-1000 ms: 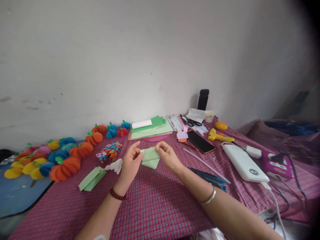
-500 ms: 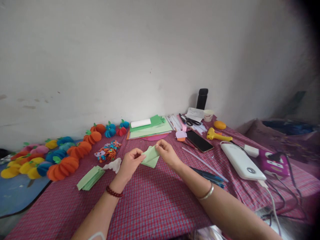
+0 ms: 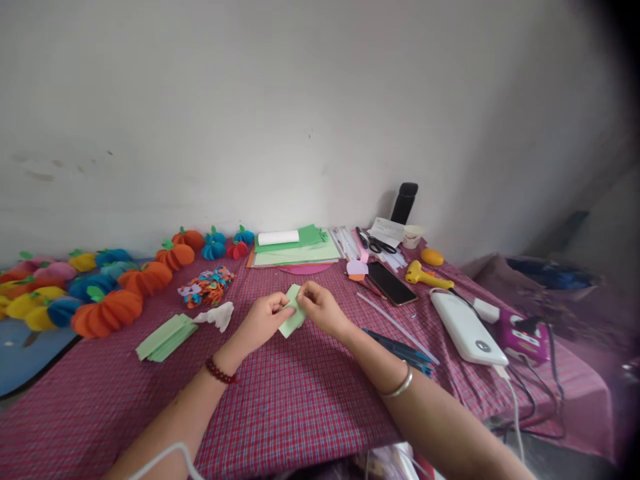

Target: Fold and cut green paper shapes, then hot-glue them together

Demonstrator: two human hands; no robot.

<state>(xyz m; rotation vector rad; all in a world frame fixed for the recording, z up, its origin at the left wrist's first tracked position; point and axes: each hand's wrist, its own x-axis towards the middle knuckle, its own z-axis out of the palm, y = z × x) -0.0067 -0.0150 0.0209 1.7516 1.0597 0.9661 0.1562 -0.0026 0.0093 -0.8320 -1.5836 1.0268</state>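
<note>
A light green piece of paper [image 3: 291,321] is pinched from both sides above the checked tablecloth. On its left edge the fingers of my left hand [image 3: 267,317] are closed, thumb on top. My right hand [image 3: 320,308] grips its upper right part between thumb and fingers. Whether the paper is one folded piece or several layers I cannot tell. To the left lies a stack of light green paper pieces [image 3: 167,338], with a crumpled white tissue [image 3: 218,316] touching its right end.
Colourful paper pumpkins [image 3: 107,312] line the left side, beside a pile of paper scraps [image 3: 206,287]. Green sheets [image 3: 295,252] lie at the back. To the right are scissors [image 3: 381,245], a phone [image 3: 391,283], a yellow glue gun [image 3: 427,275], a white power bank [image 3: 467,327] and a purple power strip [image 3: 525,335].
The green paper between my hands has gone from a wide, opened shape to a narrower strip. My hands have drawn closer together. The whole view has shifted slightly.
</note>
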